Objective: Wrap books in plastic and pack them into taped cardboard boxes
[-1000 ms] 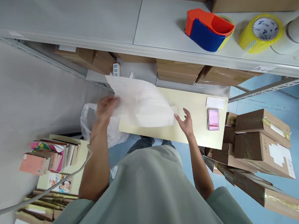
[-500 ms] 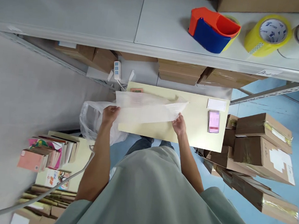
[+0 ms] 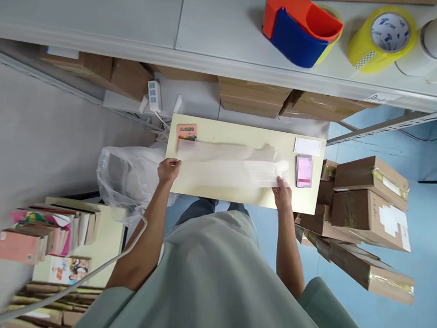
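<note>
A long, translucent white wrapping sheet (image 3: 226, 167) is stretched lengthwise over the pale yellow table (image 3: 225, 129). My left hand (image 3: 169, 170) pinches its near left corner at the table's left edge. On the other end, my right hand (image 3: 282, 194) has its fingers closed on the sheet's near right part. Partly under the sheet's far left corner is a pink book or card (image 3: 186, 130) with a coloured pattern. To the right of the sheet lie a pink-purple item (image 3: 304, 171), blurred out, and a white slip (image 3: 307, 146).
A shelf (image 3: 214, 41) ahead holds a red-and-blue tape dispenser (image 3: 299, 30) and yellow tape rolls (image 3: 382, 40). Cardboard boxes (image 3: 369, 218) are stacked on the right. A clear plastic bag (image 3: 126, 171), books (image 3: 48, 231) and a grey bent tube (image 3: 78, 277) are on the left.
My right hand has moved right, pulling the sheet straighter and flatter over the table. More of the pink item at the far left shows. The whole view has shifted slightly.
</note>
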A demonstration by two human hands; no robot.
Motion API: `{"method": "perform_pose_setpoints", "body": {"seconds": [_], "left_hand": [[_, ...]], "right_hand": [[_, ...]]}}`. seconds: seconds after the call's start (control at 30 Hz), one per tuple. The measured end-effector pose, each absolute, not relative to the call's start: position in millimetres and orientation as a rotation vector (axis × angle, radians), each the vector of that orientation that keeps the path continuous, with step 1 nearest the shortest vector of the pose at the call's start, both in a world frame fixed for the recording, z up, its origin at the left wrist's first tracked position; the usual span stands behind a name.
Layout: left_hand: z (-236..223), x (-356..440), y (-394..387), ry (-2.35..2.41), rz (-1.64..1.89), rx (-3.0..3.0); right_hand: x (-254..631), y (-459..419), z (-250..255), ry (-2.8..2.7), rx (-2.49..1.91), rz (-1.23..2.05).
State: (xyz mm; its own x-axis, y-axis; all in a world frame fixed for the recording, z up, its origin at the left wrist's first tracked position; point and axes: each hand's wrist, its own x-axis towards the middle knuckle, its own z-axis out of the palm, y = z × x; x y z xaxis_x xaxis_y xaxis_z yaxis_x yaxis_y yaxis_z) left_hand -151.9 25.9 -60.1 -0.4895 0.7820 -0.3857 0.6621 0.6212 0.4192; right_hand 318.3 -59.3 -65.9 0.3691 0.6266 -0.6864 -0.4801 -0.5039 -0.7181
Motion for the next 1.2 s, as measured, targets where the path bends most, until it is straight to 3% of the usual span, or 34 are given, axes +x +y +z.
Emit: {"method": "perform_pose_setpoints", "body": {"seconds": [0.2,0.37,0.43,0.63,0.87,1.2], "left_hand": [[-61.4,-149.9,35.4,2.373,0.310,1.001],[-61.9,-152.6,30.0,2.374,0.274,1.033],[-61.7,-145.7,23.8,2.405,0.294,1.172],[-70.5,-73.4,10.5,1.796,0.265,1.823],[-110.3,-24.5,22.2,1.592,0.127,1.889],[-124.0,-53.3,16.3,1.573,0.219,1.947]], "right_hand": [[326.0,-80.3,-86.5,-0.430,-2.062,1.191],[317.7,-77.3,-79.5,-0.878,-2.266,0.678],[302.7,-69.5,-71.8,-1.094,-2.206,0.614],[217.2,-27.4,-66.2,-1.704,-1.845,0.976],[147.2,3.0,-111.1,-2.043,-1.756,1.116],[295.0,-26.2,-118.2,-1.815,-2.010,0.886]]}}
